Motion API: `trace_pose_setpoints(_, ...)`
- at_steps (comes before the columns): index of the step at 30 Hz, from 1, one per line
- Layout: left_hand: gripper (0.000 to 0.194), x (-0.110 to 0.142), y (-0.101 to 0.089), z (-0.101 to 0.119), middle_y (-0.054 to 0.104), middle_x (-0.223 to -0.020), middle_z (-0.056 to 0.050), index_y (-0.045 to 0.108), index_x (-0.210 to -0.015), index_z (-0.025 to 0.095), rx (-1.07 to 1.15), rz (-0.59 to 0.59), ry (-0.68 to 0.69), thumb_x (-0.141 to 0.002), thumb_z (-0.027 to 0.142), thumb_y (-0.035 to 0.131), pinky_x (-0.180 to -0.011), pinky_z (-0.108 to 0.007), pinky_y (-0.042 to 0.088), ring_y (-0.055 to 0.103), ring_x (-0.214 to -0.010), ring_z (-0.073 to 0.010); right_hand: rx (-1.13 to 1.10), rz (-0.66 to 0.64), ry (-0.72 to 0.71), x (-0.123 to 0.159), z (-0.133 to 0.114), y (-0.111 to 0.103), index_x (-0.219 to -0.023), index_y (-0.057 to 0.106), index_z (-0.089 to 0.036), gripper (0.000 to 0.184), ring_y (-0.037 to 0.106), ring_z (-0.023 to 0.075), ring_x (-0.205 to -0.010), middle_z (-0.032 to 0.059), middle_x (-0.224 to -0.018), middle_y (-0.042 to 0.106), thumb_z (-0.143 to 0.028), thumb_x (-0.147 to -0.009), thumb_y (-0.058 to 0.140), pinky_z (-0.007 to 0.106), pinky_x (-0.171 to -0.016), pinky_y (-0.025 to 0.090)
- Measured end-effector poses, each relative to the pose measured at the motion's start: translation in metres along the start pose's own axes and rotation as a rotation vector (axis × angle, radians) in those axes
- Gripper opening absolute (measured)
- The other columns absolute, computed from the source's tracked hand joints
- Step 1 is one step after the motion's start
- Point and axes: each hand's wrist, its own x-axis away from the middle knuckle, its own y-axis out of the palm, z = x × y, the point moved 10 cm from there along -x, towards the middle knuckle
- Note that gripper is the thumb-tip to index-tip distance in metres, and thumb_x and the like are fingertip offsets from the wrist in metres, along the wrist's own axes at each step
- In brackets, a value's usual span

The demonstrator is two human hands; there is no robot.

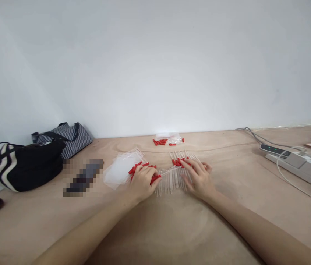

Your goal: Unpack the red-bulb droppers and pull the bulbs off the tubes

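Observation:
My left hand (143, 181) is closed on a dropper with a red rubber bulb (155, 179). A thin clear tube (168, 171) slants from that bulb toward my right hand (198, 178). My right hand rests over the tubes with thumb and fingers apart, its fingertips by a cluster of red bulbs (177, 162). Between the hands lies a row of clear thin glass tubes (169, 184). More red-bulbed droppers (135, 168) lie beside and partly under my left hand, on a stack of clear plastic bags (118, 170).
Loose red bulbs (160, 142) lie by a plastic bag (168, 136) near the wall. To the left are a striped bag (75, 141), a black bag (36, 167) and a pixelated dark object (85, 178). A power strip (301, 165) with cables stands at right.

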Motion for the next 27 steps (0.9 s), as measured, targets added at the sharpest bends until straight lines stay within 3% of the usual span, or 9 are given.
trace_pose_setpoints(5, 0.014, 0.02, 0.003, 0.01, 0.063, -0.07, 0.0, 0.054, -0.071, 0.018, -0.004, 0.167, 0.11, -0.08, 0.028, 0.052, -0.077, -0.035, 0.032, 0.053, -0.071, -0.0155, -0.032, -0.071, -0.271, 0.005, -0.047, 0.018, -0.099, 0.057, -0.024, 0.02, 0.052, 0.0154, -0.091, 0.0002, -0.087, 0.065, -0.029, -0.08, 0.052, 0.04, -0.093, 0.012)
trace_pose_setpoints(10, 0.015, 0.022, 0.002, 0.024, 0.065, -0.075, 0.0, 0.058, -0.073, 0.019, -0.019, 0.26, 0.2, -0.081, 0.03, 0.051, -0.081, -0.036, 0.032, 0.054, -0.077, -0.0165, -0.005, -0.052, -0.318, 0.009, -0.054, 0.022, -0.088, 0.06, -0.022, 0.011, 0.051, 0.0103, -0.071, -0.0054, -0.058, 0.058, -0.022, -0.08, 0.052, 0.04, -0.092, 0.014)
trace_pose_setpoints(15, 0.013, 0.026, -0.004, 0.025, 0.061, -0.107, -0.003, 0.064, -0.081, 0.026, -0.073, 0.346, 0.231, -0.08, 0.031, 0.052, -0.091, -0.044, 0.027, 0.048, -0.104, -0.0219, 0.044, -0.034, -0.408, 0.013, -0.06, 0.017, -0.1, 0.058, -0.023, 0.027, 0.046, 0.011, -0.066, -0.0051, -0.053, 0.053, -0.012, -0.078, 0.046, 0.04, -0.09, 0.015)
trace_pose_setpoints(20, 0.014, 0.03, -0.008, 0.024, 0.061, -0.104, -0.001, 0.064, -0.07, 0.027, -0.12, 0.411, 0.217, -0.079, 0.03, 0.054, -0.092, -0.046, 0.026, 0.047, -0.104, -0.0221, 0.07, -0.079, -0.474, 0.015, -0.065, 0.017, -0.105, 0.057, -0.024, 0.035, 0.042, 0.0125, -0.065, -0.0035, -0.053, 0.052, -0.009, -0.077, 0.043, 0.04, -0.089, 0.015)
trace_pose_setpoints(27, 0.012, 0.032, -0.008, 0.03, 0.062, -0.101, 0.0, 0.064, -0.073, 0.027, -0.161, 0.396, 0.252, -0.079, 0.025, 0.053, -0.092, -0.048, 0.027, 0.047, -0.102, -0.0221, 0.047, -0.163, -0.459, 0.014, -0.064, 0.022, -0.121, 0.046, -0.028, 0.047, 0.041, 0.0133, -0.066, -0.0042, -0.053, 0.052, -0.008, -0.078, 0.042, 0.042, -0.091, 0.012)
